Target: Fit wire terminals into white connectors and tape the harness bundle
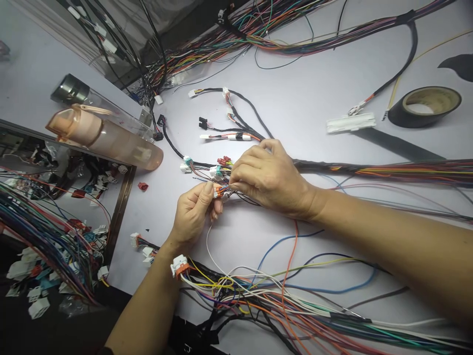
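Between thumb and fingers, my left hand (197, 207) pinches a small orange-and-white connector (219, 192). My right hand (271, 180) is closed on thin wires (232, 191) just behind that connector; its fingertips partly hide them. These wires belong to a wire harness (325, 167) wrapped in black tape, running off to the right under my right hand. Beside my fingers lie a white-and-teal connector (215, 171) and a red connector (223, 160). Farther left, another white connector (185, 168) rests on the table.
A roll of black tape (424, 107) and a white connector block (351, 123) lie at the right. Two bottles, one peach (111, 140), lie at the left. A loose wire bundle (266, 291) crosses the front; another bundle (281, 44) runs along the back. A red piece (143, 186) lies left.
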Demonstrator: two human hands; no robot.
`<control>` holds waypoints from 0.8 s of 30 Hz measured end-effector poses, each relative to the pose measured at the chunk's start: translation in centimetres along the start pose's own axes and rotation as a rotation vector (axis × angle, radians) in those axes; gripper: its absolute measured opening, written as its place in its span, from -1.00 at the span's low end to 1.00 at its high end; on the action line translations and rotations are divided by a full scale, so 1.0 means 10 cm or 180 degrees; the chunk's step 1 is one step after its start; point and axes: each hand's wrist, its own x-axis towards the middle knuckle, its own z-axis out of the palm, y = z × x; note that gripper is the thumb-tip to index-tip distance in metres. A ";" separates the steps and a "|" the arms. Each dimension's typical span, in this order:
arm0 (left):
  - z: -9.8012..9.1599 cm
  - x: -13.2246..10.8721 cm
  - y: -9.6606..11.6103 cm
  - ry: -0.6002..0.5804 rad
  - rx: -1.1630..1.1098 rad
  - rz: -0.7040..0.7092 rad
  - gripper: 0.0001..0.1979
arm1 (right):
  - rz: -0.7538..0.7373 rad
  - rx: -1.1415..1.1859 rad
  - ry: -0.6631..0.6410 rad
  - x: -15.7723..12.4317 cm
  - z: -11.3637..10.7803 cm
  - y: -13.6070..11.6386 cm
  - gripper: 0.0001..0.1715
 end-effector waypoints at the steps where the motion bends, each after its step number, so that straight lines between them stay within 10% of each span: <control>1: 0.00 0.00 0.00 0.0011 -0.0003 -0.0001 -0.69 | -0.0002 -0.0001 -0.0019 0.00 0.00 0.00 -0.71; 24: 0.01 0.04 -0.02 -0.0083 -0.0262 0.0072 -0.67 | -0.0779 -0.0286 0.0277 -0.03 -0.11 -0.08 -0.81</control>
